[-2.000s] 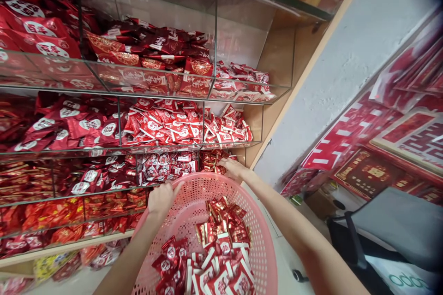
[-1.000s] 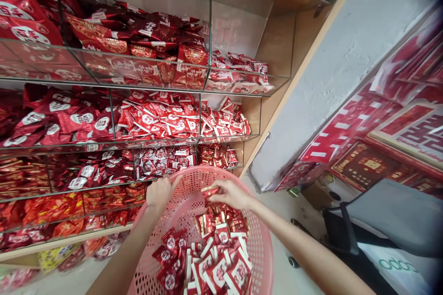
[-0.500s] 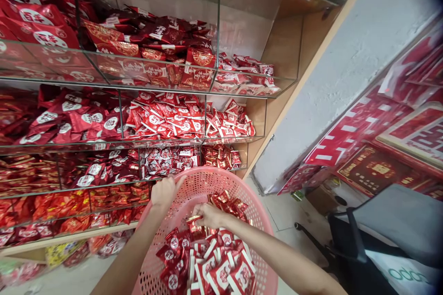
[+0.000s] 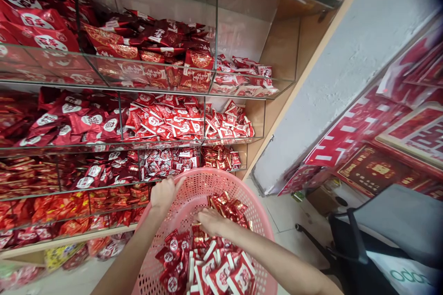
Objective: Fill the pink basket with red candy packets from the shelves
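Observation:
My left hand [image 4: 163,196] is closed around the left rim of a pink perforated plastic basket [image 4: 221,177]. Inside the basket, my right hand [image 4: 209,221] has its fingers curled downward. Just under those fingers lies a shiny red-and-gold wrapped packet [image 4: 198,237]; whether they grip it is hidden. More red-and-gold packets [image 4: 235,207] sit to the right of this hand. Nearer to me are dark red packets with round white labels [image 4: 173,258] and a heap of red-and-white packets [image 4: 221,276].
Glass shelves [image 4: 138,87] packed with red wrapped packets rise behind the basket. To the right are a grey wall [image 4: 321,69], red decorations [image 4: 346,129] and a black office chair [image 4: 349,239] with a white bag [image 4: 401,272]. Plastic bags [image 4: 64,253] lie below the shelves.
My right hand has shifted slightly down and right. The red-and-gold packet that stuck out from its fingers is now lower, beneath them. My left hand stays on the rim.

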`<state>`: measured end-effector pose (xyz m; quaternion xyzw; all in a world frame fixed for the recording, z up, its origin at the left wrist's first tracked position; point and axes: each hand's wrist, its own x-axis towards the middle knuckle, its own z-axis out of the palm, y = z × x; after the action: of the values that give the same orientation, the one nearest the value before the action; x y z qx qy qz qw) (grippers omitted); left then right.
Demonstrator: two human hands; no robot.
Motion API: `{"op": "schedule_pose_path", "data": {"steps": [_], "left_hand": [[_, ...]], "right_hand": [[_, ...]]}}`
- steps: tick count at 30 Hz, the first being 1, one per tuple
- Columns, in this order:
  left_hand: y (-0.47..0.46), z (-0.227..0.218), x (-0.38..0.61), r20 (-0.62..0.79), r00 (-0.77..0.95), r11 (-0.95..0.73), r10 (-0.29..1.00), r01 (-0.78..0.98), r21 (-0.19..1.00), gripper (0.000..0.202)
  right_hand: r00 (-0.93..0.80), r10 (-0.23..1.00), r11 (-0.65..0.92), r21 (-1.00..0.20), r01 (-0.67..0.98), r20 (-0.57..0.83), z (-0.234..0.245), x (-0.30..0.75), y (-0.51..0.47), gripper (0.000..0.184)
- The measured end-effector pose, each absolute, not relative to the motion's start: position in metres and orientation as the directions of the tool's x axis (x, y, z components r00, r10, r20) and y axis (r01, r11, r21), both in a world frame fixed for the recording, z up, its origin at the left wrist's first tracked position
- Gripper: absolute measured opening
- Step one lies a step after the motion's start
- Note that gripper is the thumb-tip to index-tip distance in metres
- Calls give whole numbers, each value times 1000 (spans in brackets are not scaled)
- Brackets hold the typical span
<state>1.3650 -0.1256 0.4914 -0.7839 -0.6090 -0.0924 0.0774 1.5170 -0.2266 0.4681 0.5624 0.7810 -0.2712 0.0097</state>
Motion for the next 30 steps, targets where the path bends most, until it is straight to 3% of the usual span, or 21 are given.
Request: {"op": "schedule_pose_path", "data": {"steps": [3,5,9,11,17,22,30], "left_hand": [[-125,492,1365,246,249,-252,937,968,-19,69],[-125,492,1365,246,248,-252,937,968,-17,70],[-126,493,1366,238,234,-238,943,971,-8,71],[-126,494,1366,232,230,-235,945,972,-3,71],[-127,495,1366,230,226,-233,947,972,3,70],[-127,495,1365,206,224,-234,953,972,24,70],[-128,497,1367,202,213,-225,956,973,41,72]], "right_hand": [[-385,892,283,-372,884,-237,486,1524,-223,30],[-359,927,298,-367,881,-109,504,1535,-214,21],[-75,984,142,-454,879,161,532,1570,-180,18],[96,970,35,-515,856,225,535,1588,-158,17],[226,956,-77,-584,808,186,514,1612,-111,16],[212,967,-70,-652,755,141,507,1611,-102,15],[262,945,-3,-799,601,193,512,1622,-116,17]]}}
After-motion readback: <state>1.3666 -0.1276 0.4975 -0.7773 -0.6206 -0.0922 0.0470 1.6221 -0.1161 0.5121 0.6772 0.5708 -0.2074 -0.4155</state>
